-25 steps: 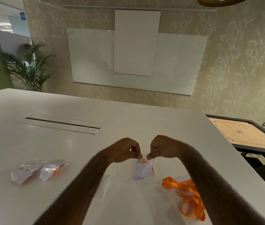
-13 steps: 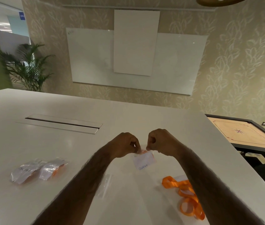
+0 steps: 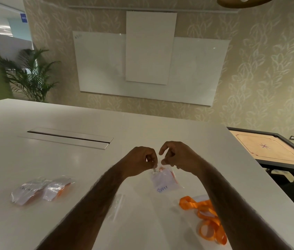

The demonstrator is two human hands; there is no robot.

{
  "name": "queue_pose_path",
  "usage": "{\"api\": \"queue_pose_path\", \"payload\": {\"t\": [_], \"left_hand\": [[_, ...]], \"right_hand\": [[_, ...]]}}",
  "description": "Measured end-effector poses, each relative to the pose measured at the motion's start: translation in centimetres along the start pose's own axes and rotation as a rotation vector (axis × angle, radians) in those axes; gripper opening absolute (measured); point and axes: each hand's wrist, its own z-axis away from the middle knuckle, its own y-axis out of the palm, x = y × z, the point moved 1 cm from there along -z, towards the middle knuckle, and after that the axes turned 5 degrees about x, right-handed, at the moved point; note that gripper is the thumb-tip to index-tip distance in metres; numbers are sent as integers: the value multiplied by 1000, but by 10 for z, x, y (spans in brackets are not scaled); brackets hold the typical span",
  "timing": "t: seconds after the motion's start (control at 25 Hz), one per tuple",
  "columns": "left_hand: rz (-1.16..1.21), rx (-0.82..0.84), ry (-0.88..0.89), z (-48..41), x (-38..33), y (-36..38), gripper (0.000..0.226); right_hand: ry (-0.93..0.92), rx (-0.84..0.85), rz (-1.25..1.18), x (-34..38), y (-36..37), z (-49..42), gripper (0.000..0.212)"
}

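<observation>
The left hand (image 3: 140, 162) is clamped on the small clear bag (image 3: 164, 179), thumb and fingertips pinching its top left corner. The right hand (image 3: 177, 156) sits just right of that corner. Its thumb and forefinger are parted with a gap between them and its other fingers are curled. I cannot tell whether any of them touches the bag.

The bag hangs from the pinch, tilted, its lower end on or just above the table (image 3: 88, 177). It holds something orange behind a white label with blue handwriting.

Nearer than the bag and to its right, an orange lanyard (image 3: 207, 222) lies in loose loops, partly under the right forearm. Nearer and to its left lies a flat clear bag (image 3: 117, 204). Well to the left of the held bag, 2 filled bags (image 3: 41, 191) lie side by side and touching.

Beyond the bag to its left, a long cable hatch (image 3: 67, 138) is set into the white tabletop. Farther right stands a carrom board (image 3: 272, 150). Behind everything, a whiteboard (image 3: 146, 67) hangs on leaf-patterned wallpaper, and a palm plant (image 3: 29, 74) stands far left.
</observation>
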Motion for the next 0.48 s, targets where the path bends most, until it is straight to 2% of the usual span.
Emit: {"api": "queue_pose_path", "payload": {"t": [0.08, 0.2, 0.32, 0.48], "left_hand": [[-4, 52, -18, 1, 1, -1, 15], [-47, 113, -43, 2, 2, -3, 17], [-68, 141, -33, 4, -1, -1, 12], [-83, 254, -113, 3, 0, 3, 14]], "right_hand": [[-44, 63, 77, 0, 0, 0, 15], [-11, 156, 193, -3, 2, -1, 13], [-4, 204, 224, -3, 5, -1, 11], [34, 234, 442, -4, 14, -4, 11]]}}
